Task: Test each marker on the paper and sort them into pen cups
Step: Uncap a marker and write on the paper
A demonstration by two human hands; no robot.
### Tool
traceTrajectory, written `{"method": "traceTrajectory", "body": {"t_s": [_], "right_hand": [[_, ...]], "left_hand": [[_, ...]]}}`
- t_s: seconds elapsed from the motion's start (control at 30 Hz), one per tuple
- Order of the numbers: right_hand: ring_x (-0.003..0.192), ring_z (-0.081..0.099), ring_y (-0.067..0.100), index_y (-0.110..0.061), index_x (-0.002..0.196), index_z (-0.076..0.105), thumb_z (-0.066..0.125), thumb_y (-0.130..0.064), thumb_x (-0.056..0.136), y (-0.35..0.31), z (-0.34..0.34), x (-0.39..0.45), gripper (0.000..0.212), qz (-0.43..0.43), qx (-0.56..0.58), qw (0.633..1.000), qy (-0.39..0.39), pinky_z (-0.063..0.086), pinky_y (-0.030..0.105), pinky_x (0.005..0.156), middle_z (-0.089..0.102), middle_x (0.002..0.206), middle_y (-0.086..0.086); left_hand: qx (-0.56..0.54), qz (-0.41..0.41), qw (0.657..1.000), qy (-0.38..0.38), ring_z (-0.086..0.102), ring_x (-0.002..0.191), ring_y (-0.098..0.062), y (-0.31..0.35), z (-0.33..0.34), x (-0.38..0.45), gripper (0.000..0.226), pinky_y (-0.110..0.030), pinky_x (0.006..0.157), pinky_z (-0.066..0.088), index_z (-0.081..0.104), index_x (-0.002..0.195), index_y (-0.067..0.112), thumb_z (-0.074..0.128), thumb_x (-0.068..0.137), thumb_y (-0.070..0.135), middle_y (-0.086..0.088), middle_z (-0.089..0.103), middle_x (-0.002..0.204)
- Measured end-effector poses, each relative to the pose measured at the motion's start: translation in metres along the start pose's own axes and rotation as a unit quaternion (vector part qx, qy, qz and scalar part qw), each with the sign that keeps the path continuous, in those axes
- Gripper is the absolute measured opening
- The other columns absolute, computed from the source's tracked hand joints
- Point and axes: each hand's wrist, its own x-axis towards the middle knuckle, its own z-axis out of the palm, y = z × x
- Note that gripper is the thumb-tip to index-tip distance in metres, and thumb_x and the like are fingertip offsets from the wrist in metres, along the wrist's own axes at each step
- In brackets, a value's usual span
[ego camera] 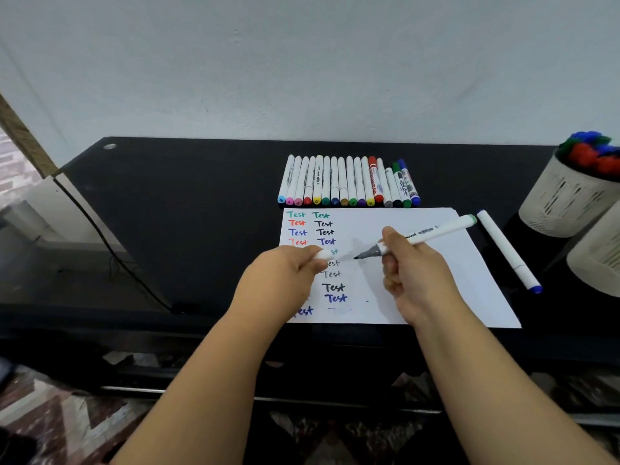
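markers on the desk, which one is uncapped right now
The green-ended marker in the right hand: its grey nib is bare over the paper, its white cap in the left hand. The others are capped.

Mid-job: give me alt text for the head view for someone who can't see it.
Right hand holds an uncapped white marker, its dark tip just above the paper covered in coloured "Test" words; left hand grips its white cap. Behind lies a row of markers; two pen cups stand right.
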Motion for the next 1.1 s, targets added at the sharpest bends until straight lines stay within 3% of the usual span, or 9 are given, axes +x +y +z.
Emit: {"method": "traceTrajectory", "body": {"t_s": [0.13, 0.27, 0.37, 0.5, 0.67, 0.8, 1.0, 1.1], "right_hand": [[0.041, 0.029, 0.008, -0.013, 0.073, 0.058, 0.064, -0.023, 0.089, 0.001, -0.010, -0.001, 0.020, -0.032, -0.025, 0.999, -0.011, 0.025, 0.020, 0.040, 0.042, 0.050, -0.002], [0.046, 0.038, 0.008, -0.015, 0.070, 0.057, 0.067, -0.025, 0.086, 0.012, -0.014, -0.007, 0.022, -0.096, -0.138, 0.986, -0.024, 0.032, 0.022, 0.049, 0.049, 0.048, -0.007], [0.043, 0.046, 0.001, -0.012, 0.069, 0.056, 0.069, -0.026, 0.084, 0.022, -0.013, -0.014, 0.024, -0.150, -0.215, 0.964, -0.045, 0.038, 0.015, 0.052, 0.053, 0.045, -0.010], [0.043, 0.047, -0.001, -0.009, 0.068, 0.054, 0.068, -0.028, 0.085, 0.028, -0.012, -0.020, 0.029, -0.190, -0.265, 0.943, -0.067, 0.037, 0.009, 0.048, 0.054, 0.045, -0.008], [0.046, 0.047, 0.001, -0.009, 0.066, 0.053, 0.067, -0.024, 0.086, 0.033, -0.011, -0.021, 0.028, -0.195, -0.291, 0.932, -0.096, 0.037, 0.009, 0.048, 0.052, 0.045, -0.010], [0.044, 0.049, 0.000, -0.006, 0.068, 0.054, 0.068, -0.023, 0.085, 0.034, -0.008, -0.021, 0.028, -0.195, -0.306, 0.924, -0.123, 0.038, 0.010, 0.049, 0.054, 0.043, -0.011], [0.049, 0.044, 0.001, -0.014, 0.061, 0.046, 0.064, -0.019, 0.087, 0.033, -0.012, -0.017, 0.032, -0.217, -0.318, 0.919, -0.086, 0.033, 0.011, 0.048, 0.055, 0.058, 0.002], [0.048, 0.044, 0.002, -0.013, 0.062, 0.047, 0.064, -0.021, 0.087, 0.034, -0.012, -0.017, 0.032, -0.213, -0.304, 0.924, -0.089, 0.034, 0.011, 0.048, 0.052, 0.052, -0.006]], "left_hand": [[-0.045, -0.017, 0.999, 0.011, 0.053, 0.087, -0.001, -0.004, 0.000, 0.003, 0.041, -0.021, 0.077, 0.035, 0.050, 0.133, 0.035, 0.047, 0.094, 0.046, 0.011, 0.057, 0.128], [-0.085, -0.025, 0.996, 0.025, 0.052, 0.110, -0.007, -0.007, 0.000, 0.005, 0.040, -0.021, 0.082, 0.036, 0.053, 0.132, 0.034, 0.049, 0.094, 0.045, 0.011, 0.056, 0.130], [-0.097, -0.022, 0.995, 0.024, 0.051, 0.095, -0.002, -0.006, 0.000, 0.003, 0.039, -0.020, 0.080, 0.034, 0.053, 0.131, 0.034, 0.049, 0.094, 0.045, 0.011, 0.057, 0.130], [-0.105, -0.019, 0.994, 0.024, 0.050, 0.118, -0.008, -0.006, 0.002, 0.004, 0.039, -0.020, 0.084, 0.033, 0.054, 0.131, 0.032, 0.051, 0.093, 0.044, 0.011, 0.056, 0.131], [-0.106, -0.016, 0.994, 0.021, 0.050, 0.120, -0.009, -0.009, 0.003, 0.005, 0.040, -0.022, 0.089, 0.037, 0.054, 0.131, 0.031, 0.051, 0.093, 0.042, 0.010, 0.057, 0.130], [-0.089, -0.013, 0.996, 0.021, 0.050, 0.119, -0.009, -0.007, 0.003, 0.006, 0.040, -0.020, 0.084, 0.035, 0.052, 0.132, 0.032, 0.050, 0.094, 0.042, 0.010, 0.057, 0.130], [-0.095, -0.009, 0.995, 0.020, 0.051, 0.118, -0.010, -0.007, 0.004, 0.004, 0.039, -0.022, 0.088, 0.038, 0.053, 0.132, 0.032, 0.050, 0.094, 0.043, 0.009, 0.059, 0.129], [-0.096, -0.009, 0.995, 0.019, 0.050, 0.121, -0.010, -0.007, 0.003, 0.004, 0.040, -0.022, 0.090, 0.037, 0.053, 0.132, 0.032, 0.050, 0.094, 0.042, 0.010, 0.057, 0.131]]}}
